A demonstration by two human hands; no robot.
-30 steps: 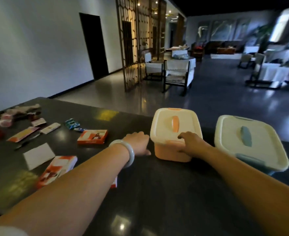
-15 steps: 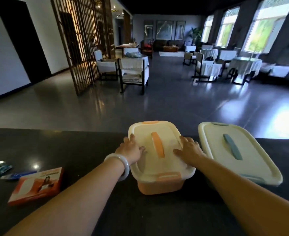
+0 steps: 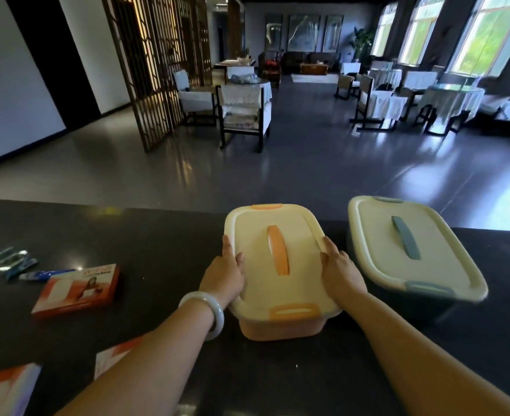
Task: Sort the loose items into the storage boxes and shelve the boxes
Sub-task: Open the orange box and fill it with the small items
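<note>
A: Far left on dark desk: blurred blue-silver packets, then a blue tube just beside.
B: Touching?
A: Can't tell, too smeared. Next right: orange carton, lying flat, printed face up, near the tube's end.
B: Bottom-left corner?
A: Two more cartons, cropped: one at the frame edge, one partly hidden behind the left forearm. Orange and white, print unreadable.
B: Left hand?
A: Left hand, pale bangle on wrist. Palm against left edge of the lid, fingers straight and together, laid along the rim, thumb on top. Pressing, not curled around anything.
B: Task box?
A: Orange box centre, on desk near its far edge, cream lid on, orange handle running front to back, orange clip at near end, another at far end. Lid looks seated; clip latched or not, can't tell.
B: Right hand?
A: Right hand mirrored on the lid's right edge, fingers straight, resting flat on the rim, thumb on lid top. Same flat press, no pinch. Box sits between the two hands.
B: Further right?
A: Blue box, larger, cream lid with blue handle and blue clips, closed, angled slightly. Just beside the orange one, small gap, right hand in that gap.
B: Behind?
A: Glossy floor, lattice screen left, covered chairs, windows right.
</note>
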